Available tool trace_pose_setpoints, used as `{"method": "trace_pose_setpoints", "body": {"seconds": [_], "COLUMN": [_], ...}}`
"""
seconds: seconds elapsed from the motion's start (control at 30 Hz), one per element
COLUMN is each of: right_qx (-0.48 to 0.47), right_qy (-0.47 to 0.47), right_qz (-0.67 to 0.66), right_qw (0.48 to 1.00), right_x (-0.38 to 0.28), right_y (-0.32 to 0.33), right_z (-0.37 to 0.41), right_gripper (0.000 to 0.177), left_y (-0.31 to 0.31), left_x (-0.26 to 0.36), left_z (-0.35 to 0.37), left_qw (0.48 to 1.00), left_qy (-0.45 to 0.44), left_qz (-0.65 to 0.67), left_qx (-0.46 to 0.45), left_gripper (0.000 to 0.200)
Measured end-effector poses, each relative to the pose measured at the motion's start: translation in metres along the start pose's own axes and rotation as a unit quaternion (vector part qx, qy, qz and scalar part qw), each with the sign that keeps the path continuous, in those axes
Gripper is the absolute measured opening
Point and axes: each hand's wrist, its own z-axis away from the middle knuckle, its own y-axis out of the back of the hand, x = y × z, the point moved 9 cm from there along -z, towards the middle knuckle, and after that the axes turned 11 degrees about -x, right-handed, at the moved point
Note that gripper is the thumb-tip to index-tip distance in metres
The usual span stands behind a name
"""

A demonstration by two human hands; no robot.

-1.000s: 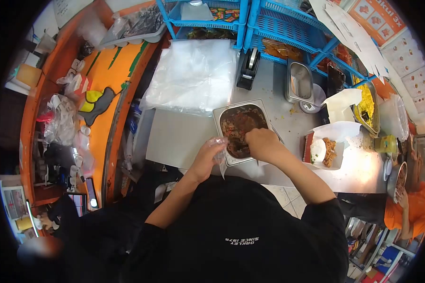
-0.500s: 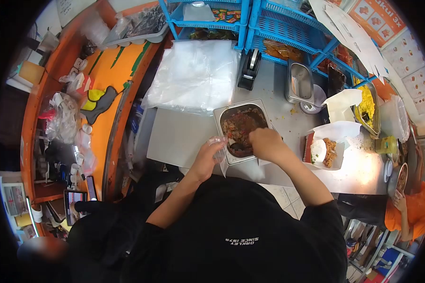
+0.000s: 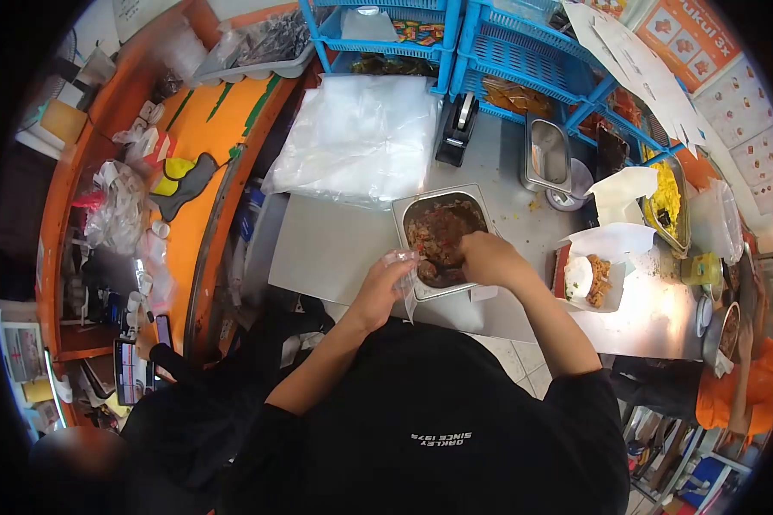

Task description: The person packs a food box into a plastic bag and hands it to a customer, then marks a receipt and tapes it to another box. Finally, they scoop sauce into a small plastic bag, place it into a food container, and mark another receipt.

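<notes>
A square metal pan (image 3: pixel 399 225) on the steel counter holds a chunky red-brown chili sauce (image 3: pixel 442 227). My right hand (image 3: pixel 491 260) is closed over the pan's right side, gripping a spoon (image 3: pixel 429 269) whose bowl dips in the sauce near the front left; its handle is mostly hidden. At the near left corner, my left hand (image 3: pixel 380 290) pinches a small clear plastic bag (image 3: pixel 409 287) against the rim. The bag hangs down past the counter edge. To the right sits an open paper box (image 3: pixel 614 292) with a fried egg (image 3: pixel 579 275) and browned food pieces.
Behind the pan lie a stack of clear plastic bags (image 3: pixel 352 137) and a black tape dispenser (image 3: pixel 457 133). Blue plastic racks (image 3: pixel 524 56) line the back. An oblong metal container (image 3: pixel 547 154) and a tray of yellow food (image 3: pixel 666 206) stand right. A co-worker in orange (image 3: pixel 747 386) is far right.
My right hand has shifted slightly right and down, and the spoon has moved within the sauce. My left hand stays at the pan's corner. The co-worker's arm at far right has moved.
</notes>
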Motion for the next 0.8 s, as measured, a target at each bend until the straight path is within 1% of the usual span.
{"method": "trace_pose_setpoints", "body": {"seconds": [0.03,0.07,0.13,0.17,0.23,0.27,0.3,0.33,0.37,0.4,0.43,0.47,0.5,0.53,0.57,0.6,0.63,0.7,0.73,0.8], "right_qx": [-0.002,-0.001,0.038,0.039,0.007,0.008,0.031,0.054,0.055,0.061,0.067,0.069,0.089,0.109,0.112,0.12,0.127,0.14,0.151,0.162], "right_qy": [0.0,0.001,0.081,0.081,0.069,0.069,0.074,0.079,0.079,0.095,0.111,0.112,0.111,0.109,0.11,0.102,0.095,0.091,0.085,0.087], "right_qz": [-0.035,-0.034,-0.065,-0.064,-0.084,-0.084,-0.102,-0.119,-0.118,-0.146,-0.173,-0.171,-0.197,-0.222,-0.221,-0.255,-0.289,-0.3,-0.314,-0.32], "right_qw": [0.999,0.999,0.994,0.994,0.994,0.994,0.992,0.988,0.988,0.983,0.976,0.976,0.97,0.963,0.963,0.954,0.944,0.939,0.933,0.929], "right_x": [0.007,0.014,0.013,0.016,0.019,0.022,0.028,0.034,0.04,0.043,0.046,0.05,0.054,0.059,0.06,0.065,0.069,0.074,0.077,0.079], "right_y": [0.0,-0.004,-0.003,-0.004,-0.006,-0.009,-0.007,-0.005,-0.006,-0.005,-0.003,-0.003,0.002,0.008,0.011,0.015,0.019,0.029,0.035,0.044], "right_z": [-0.001,-0.002,0.002,0.003,0.008,0.009,0.01,0.011,0.012,0.015,0.018,0.022,0.029,0.037,0.043,0.051,0.058,0.076,0.084,0.095], "right_gripper": [0.027,0.027,0.03,0.03,0.029,0.029,0.028,0.027,0.027,0.026,0.025,0.025,0.023,0.02,0.02,0.018,0.016,0.015,0.014,0.013], "left_y": [0.0,0.0,0.002,0.004,0.006,0.011,0.012,0.013,0.013,0.01,0.009,0.005,0.0,0.001,-0.011,-0.024,-0.028,-0.054,-0.057,-0.071], "left_x": [0.0,0.0,-0.001,-0.002,-0.003,0.011,0.027,0.032,0.047,0.061,0.069,0.08,0.091,0.101,0.112,0.118,0.124,0.12,0.123,0.103], "left_z": [0.0,0.0,0.001,0.0,-0.001,0.0,0.003,0.002,0.004,0.005,0.004,0.005,0.006,0.004,0.002,-0.001,-0.007,-0.021,-0.028,-0.044], "left_qw": [1.0,1.0,1.0,1.0,1.0,0.995,0.977,0.977,0.961,0.941,0.94,0.933,0.925,0.924,0.878,0.819,0.818,0.72,0.717,0.633], "left_qy": [-0.001,-0.002,-0.002,0.001,0.002,-0.063,-0.128,-0.13,-0.159,-0.186,-0.188,-0.218,-0.249,-0.252,-0.261,-0.267,-0.27,-0.255,-0.259,-0.234], "left_qz": [0.0,0.002,0.004,0.016,0.028,-0.065,-0.157,-0.157,-0.218,-0.278,-0.279,-0.283,-0.286,-0.288,-0.401,-0.507,-0.508,-0.636,-0.636,-0.713], "left_qx": [0.0,-0.003,-0.005,-0.002,0.002,0.035,0.066,0.065,0.06,0.053,0.053,0.043,0.033,0.031,0.003,-0.024,-0.025,-0.114,-0.115,-0.189], "left_gripper": [0.03,0.03,0.03,0.031,0.033,0.034,0.036,0.036,0.038,0.041,0.041,0.042,0.044,0.044,0.047,0.05,0.05,0.049,0.049,0.046]}}
